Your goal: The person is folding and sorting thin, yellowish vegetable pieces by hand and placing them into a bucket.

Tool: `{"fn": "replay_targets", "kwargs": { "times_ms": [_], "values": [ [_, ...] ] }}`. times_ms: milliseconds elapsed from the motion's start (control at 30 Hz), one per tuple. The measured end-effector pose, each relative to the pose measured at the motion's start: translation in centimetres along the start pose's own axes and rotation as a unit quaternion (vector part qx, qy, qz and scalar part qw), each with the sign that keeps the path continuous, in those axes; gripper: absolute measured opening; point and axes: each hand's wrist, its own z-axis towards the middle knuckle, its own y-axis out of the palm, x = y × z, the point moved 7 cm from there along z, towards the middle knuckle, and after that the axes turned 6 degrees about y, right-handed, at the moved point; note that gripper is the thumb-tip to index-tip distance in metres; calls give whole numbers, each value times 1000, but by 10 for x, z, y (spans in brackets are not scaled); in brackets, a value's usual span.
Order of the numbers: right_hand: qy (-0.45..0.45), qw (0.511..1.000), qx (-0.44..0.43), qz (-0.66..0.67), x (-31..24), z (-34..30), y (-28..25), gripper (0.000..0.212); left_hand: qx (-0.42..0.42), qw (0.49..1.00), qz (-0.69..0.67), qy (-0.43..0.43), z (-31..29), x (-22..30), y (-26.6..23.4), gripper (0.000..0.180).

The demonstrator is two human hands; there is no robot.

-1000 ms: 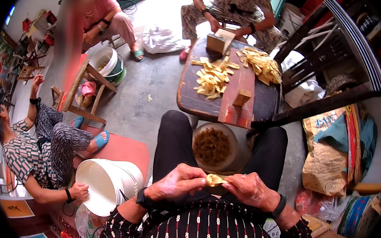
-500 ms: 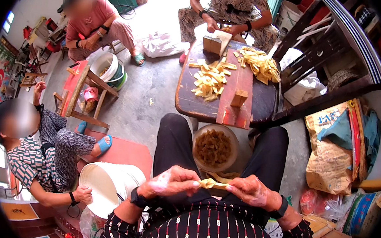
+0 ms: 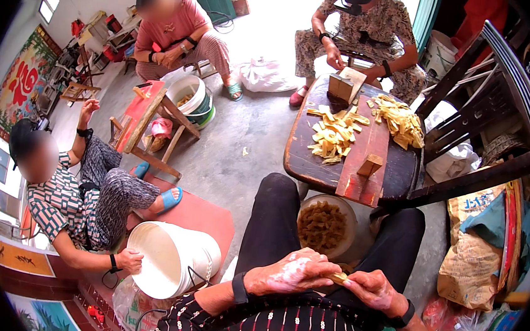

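Between my two hands, over my lap, is a small pale-yellow strip [image 3: 338, 276], mostly covered by fingers. My left hand [image 3: 290, 273] pinches one end, its back turned up. At the other end, the thumb and fingers of my right hand [image 3: 372, 291] are closed on the strip. Just beyond, between my knees, a round tub [image 3: 348, 236] holds brown, twisted pieces [image 3: 321, 226]. On the dark wooden chair seat [image 3: 306, 163] ahead lie two heaps of yellow strips, a left heap [image 3: 333, 137] and a right heap [image 3: 400, 122]. A red-brown board [image 3: 362, 174] with a wooden block lies between them.
Across the seat a person [image 3: 371, 33] works at a wooden piece. Two more people sit at left, one holding a tilted white bucket [image 3: 207, 255] near my left side. A red-topped stool [image 3: 150, 111] and a full paper sack [image 3: 467, 265] stand on either side.
The view has swung left, so the scene sits further right. My hands have drawn closer together, and my left hand has turned back-up, covering more of the strip.
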Motion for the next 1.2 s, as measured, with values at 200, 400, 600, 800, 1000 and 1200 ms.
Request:
{"fn": "replay_targets", "kwargs": {
  "times_ms": [200, 400, 600, 800, 1000, 1200],
  "values": [
    [39, 999, -28, -10, 12, -6, 6, 12, 63, 986, -145, 42, -2, 8, 5, 27],
    [-18, 998, -43, 43, 0, -17, 9, 9, -44, 985, -160, -36, -11, 9, 14, 19],
    [-58, 998, -7, 2, -15, 7, 2, 12, 76, 975, -166, -126, -21, 5, -44, 19],
    [-27, 997, 69, -33, 12, 44, -36, 22, 106, 962, -198, -153, 17, -41, -59, 20],
    [4, 991, 134, -31, 53, 70, -80, 25, 117, 978, -125, -118, 72, -78, -65, 27],
    [30, 987, 154, -19, 81, 89, -106, 30, 115, 962, -196, -152, 105, -126, -58, 25]
  ]
}}
